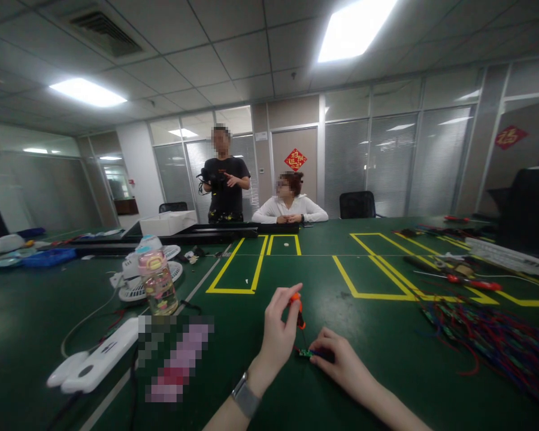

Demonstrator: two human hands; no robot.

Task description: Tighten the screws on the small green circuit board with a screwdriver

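Note:
Wrapped round the orange and black handle of a screwdriver [301, 317] are the fingers of my left hand [279, 320], which wears a watch at the wrist. The thin shaft points down at a small green circuit board [304, 353] on the green table. Whether the tip touches the board is too small to tell. My right hand [335, 354] pinches the board's right end between thumb and fingers, close to the tabletop.
To the right lies a heap of circuit boards with red and blue wires [489, 341], and a red-handled screwdriver [474, 281] behind it. A bottle [158, 284], white fans [137, 269] and a white device [103, 356] stand left. Two people are beyond the table [314, 275].

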